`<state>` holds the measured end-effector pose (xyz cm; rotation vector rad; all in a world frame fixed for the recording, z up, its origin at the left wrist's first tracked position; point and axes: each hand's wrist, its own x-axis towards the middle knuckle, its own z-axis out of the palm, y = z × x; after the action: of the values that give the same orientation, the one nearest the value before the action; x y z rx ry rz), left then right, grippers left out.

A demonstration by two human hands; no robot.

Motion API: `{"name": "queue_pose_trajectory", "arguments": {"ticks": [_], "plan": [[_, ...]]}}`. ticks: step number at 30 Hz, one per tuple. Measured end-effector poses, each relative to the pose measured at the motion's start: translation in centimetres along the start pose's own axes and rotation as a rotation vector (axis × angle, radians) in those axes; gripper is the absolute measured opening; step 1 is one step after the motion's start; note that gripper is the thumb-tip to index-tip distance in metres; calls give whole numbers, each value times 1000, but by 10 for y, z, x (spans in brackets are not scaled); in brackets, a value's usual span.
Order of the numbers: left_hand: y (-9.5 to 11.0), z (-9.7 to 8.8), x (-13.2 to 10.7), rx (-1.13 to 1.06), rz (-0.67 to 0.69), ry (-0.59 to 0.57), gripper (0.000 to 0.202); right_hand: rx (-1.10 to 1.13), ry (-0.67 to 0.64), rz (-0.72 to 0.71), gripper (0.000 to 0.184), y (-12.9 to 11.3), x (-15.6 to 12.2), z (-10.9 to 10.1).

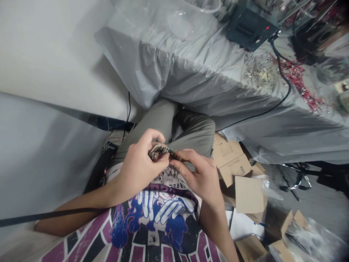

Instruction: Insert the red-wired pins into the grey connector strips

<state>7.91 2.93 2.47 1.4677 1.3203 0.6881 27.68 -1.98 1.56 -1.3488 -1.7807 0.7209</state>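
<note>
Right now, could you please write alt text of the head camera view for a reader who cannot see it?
A person's left hand and right hand hold a cluster of small, wire-legged parts above grey trousers. Beyond, a plastic-covered table bears a dark control box with a red light; cardboard boxes lie at lower right.

Held parts [167, 149] dark, green-flecked; trousers [196, 133] grey-green; shirt [155, 225] printed purple, blue, white; table cover [191, 74] grey; cardboard [249, 194] brown
</note>
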Motion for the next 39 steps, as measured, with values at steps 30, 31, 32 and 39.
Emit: {"name": "queue_pose_trajectory", "arguments": {"ticks": [30, 31, 32, 39], "plan": [[5, -4, 2, 57, -8, -125, 36, -17, -19, -96, 25, -3, -2, 0], [5, -4, 2, 59, -7, -124, 35, 15, -24, -84, 25, -2, -3, 1], [5, -4, 2, 54, -9, -122, 35, 44, -27, -73, 26, -1, -3, 2], [4, -11, 7, -111, -81, -210, 33, 89, 18, -7, 23, 2, -2, 2]]}}
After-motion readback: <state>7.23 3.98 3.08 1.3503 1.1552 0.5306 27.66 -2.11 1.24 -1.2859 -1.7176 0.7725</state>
